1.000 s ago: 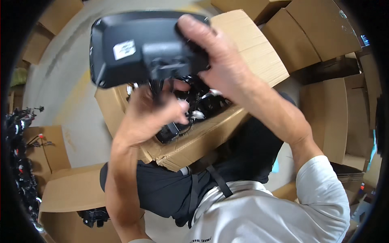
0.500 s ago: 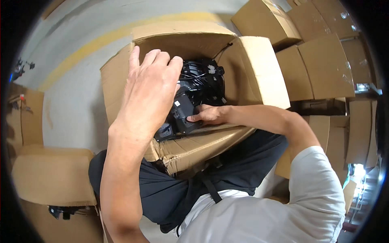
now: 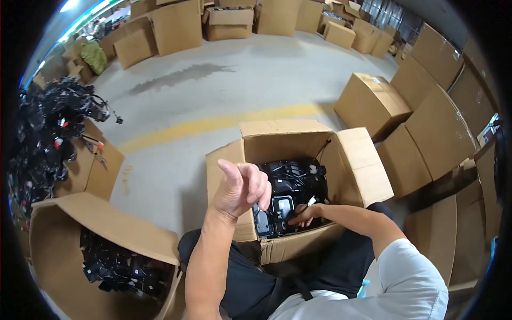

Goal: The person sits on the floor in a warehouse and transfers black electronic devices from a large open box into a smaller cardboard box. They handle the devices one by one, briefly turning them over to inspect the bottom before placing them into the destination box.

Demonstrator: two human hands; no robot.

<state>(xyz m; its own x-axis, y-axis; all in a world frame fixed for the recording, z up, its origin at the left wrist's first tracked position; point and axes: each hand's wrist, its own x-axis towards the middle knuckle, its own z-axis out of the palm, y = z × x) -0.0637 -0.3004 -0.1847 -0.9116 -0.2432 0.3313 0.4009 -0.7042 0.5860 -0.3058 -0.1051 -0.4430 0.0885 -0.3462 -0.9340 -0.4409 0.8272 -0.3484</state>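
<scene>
- So the open cardboard box [image 3: 298, 144] sits on the concrete floor [image 3: 213, 101] right in front of the person's knees, flaps folded out, and it's packed with black plastic parts and cables [image 3: 293, 181].
- Right hand [image 3: 303, 215] is down inside the box at its near edge, fingers [image 3: 296, 220] curled onto one of the black modules [image 3: 281, 209] lying on top of the pile. Looks like it's touching or pinching it together with a small white connector [image 3: 309, 201], but I honestly can't tell how firm the grip is.
- Left hand [image 3: 240, 188] is up in the air over the near-left corner of the box, empty, fingers loosely curled in with the thumb sticking up. Not touching anything.
- The module is near the front wall of the box, just beside another flat dark piece [image 3: 262, 223] to its left.
- To the person's left there's a second big open carton [image 3: 69, 234] with more black parts at the bottom.
- Further left, a tangled heap of black wiring harnesses [image 3: 48, 133] piled on another carton.
- Yellow line [image 3: 213, 124] painted across the floor behind the box.
- Stacks of closed brown cartons [image 3: 421, 122] all along the right side and at the far end of the room.
- Person wears dark trousers and a light shirt with a white sleeve [image 3: 410, 272].
</scene>
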